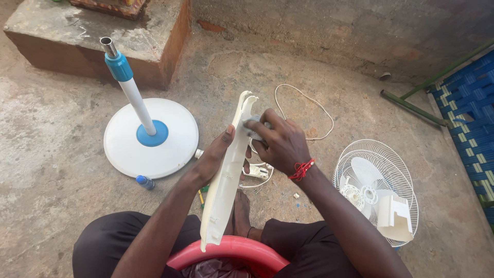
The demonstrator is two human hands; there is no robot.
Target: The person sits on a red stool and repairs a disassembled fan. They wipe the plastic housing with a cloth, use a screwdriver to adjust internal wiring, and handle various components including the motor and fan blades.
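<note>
Just right of the round white fan base (151, 138) with its blue-collared pole, the left hand (215, 157) props up a long cream plastic fan cover (226, 175), grip clamped on its edge about halfway up. The right hand (280, 144), red thread at the wrist, pinches a grey cloth (250, 125) against the cover's notched top end. The cover stands nearly upright, bottom end by the red stool (231, 252). Further right of the base the white fan cage (375, 185) lies on the concrete floor (51, 154).
</note>
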